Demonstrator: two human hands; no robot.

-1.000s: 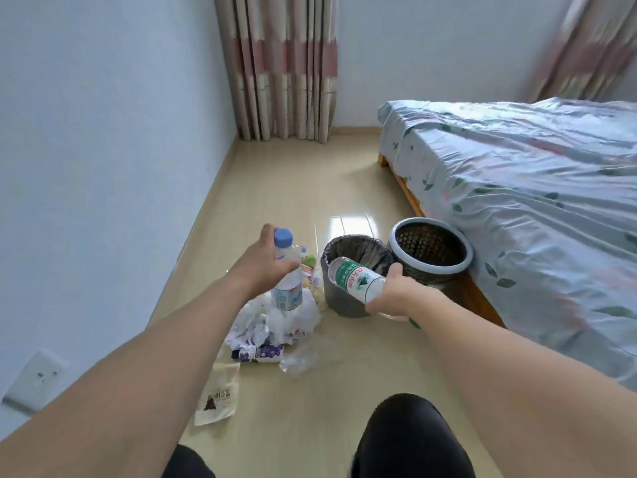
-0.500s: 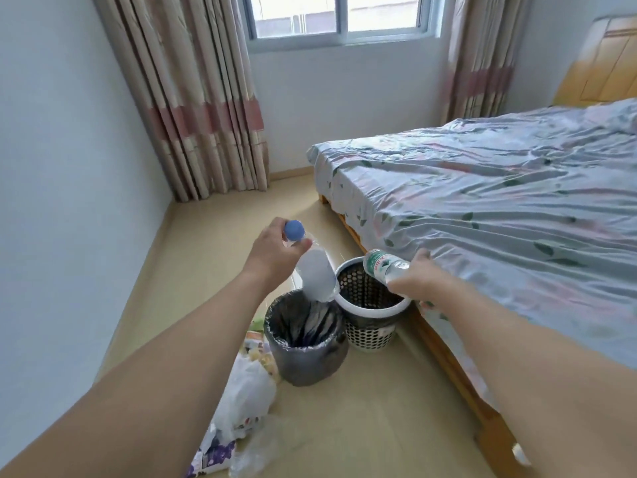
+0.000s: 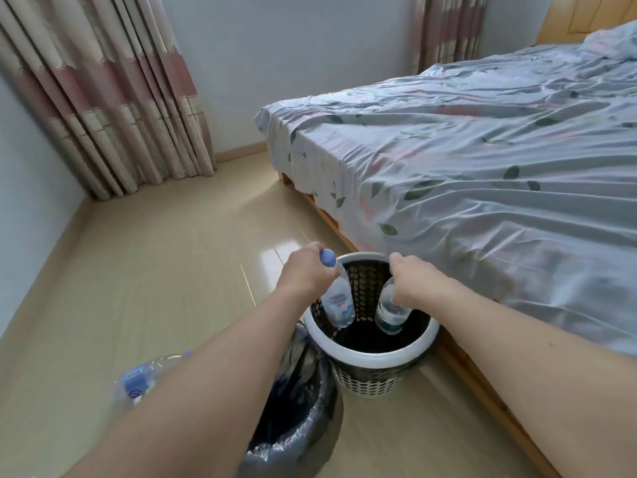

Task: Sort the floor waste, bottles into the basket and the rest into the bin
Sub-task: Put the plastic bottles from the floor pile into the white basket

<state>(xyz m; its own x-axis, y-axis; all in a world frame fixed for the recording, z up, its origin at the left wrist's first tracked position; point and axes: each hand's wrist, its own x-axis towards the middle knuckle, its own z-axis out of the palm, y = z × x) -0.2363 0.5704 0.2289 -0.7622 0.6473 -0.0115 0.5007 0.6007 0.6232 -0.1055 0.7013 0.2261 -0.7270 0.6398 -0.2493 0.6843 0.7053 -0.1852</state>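
Note:
My left hand (image 3: 305,274) grips a clear bottle with a blue cap (image 3: 337,300) by its neck, base hanging down inside the basket (image 3: 372,362). My right hand (image 3: 412,282) holds a second clear bottle with a green label (image 3: 389,313), also hanging base-down inside the basket's mouth. The basket is white-rimmed with perforated walls and stands against the bed frame. The bin (image 3: 300,422), lined with a dark plastic bag, stands just left of and nearer than the basket, partly under my left forearm.
A crushed clear bottle with a blue label (image 3: 144,377) lies on the floor at the left, partly hidden by my left arm. The bed (image 3: 482,160) fills the right side. Curtains (image 3: 113,98) hang at the far left corner. Bare floor stretches toward the wall.
Both hands moved over the basket and lowered their bottles into its mouth. The view shifted closer, so the waste pile left the frame.

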